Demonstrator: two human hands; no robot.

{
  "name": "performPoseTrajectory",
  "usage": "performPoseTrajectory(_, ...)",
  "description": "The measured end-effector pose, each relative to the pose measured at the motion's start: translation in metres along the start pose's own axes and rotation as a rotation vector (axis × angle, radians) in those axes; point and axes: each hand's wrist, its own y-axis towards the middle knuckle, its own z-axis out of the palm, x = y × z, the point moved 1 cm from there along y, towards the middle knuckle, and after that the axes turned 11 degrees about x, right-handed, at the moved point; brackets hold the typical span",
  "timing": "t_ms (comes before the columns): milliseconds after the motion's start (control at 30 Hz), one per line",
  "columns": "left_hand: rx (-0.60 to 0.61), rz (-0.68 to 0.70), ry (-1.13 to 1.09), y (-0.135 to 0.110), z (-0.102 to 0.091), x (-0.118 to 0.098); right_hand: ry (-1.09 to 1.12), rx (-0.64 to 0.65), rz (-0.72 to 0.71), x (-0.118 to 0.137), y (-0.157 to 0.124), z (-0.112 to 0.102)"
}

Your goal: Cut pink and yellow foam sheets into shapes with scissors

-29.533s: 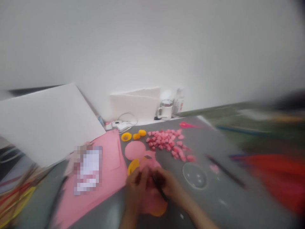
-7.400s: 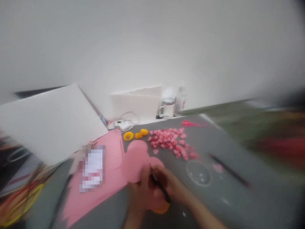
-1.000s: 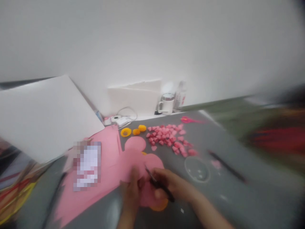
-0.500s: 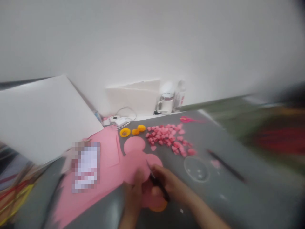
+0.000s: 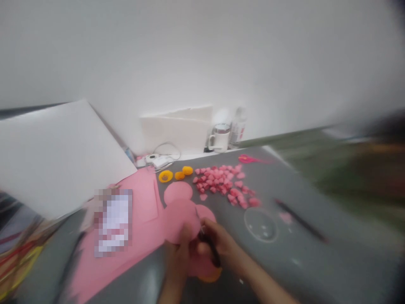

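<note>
My left hand (image 5: 181, 249) grips a round pink paper disc (image 5: 180, 217) from below, its thumb on the front. My right hand (image 5: 220, 240) is closed round the dark handles of a pair of scissors (image 5: 209, 245). The blades point up at the disc's right edge; blur hides whether they touch it. Behind lie another pink disc (image 5: 178, 192) and a partly covered pink round (image 5: 207, 212). More pink paper (image 5: 202, 267) and an orange piece (image 5: 211, 276) show beneath my hands.
Small pink folded pieces (image 5: 218, 179) are heaped ahead, beside yellow-orange rolls (image 5: 166, 176). Pink sheets (image 5: 142, 228) lie left under a blurred-out phone-like item (image 5: 115, 221). To the right are a clear round disc (image 5: 261, 224), a dark pencil-like stick (image 5: 300, 219) and pink scissors (image 5: 248, 158). A mug (image 5: 220, 138) stands behind.
The scissors' handles have shifted slightly left and drawn closer together in my right hand. My left hand keeps the disc in nearly the same place.
</note>
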Motion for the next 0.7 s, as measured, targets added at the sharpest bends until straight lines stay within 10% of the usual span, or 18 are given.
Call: performPoseTrajectory(700,0.009,0.049,0.015,-0.0001,-0.0029,0.0015,0.112,-0.025,0.076,-0.0077,-0.0013,0.0045)
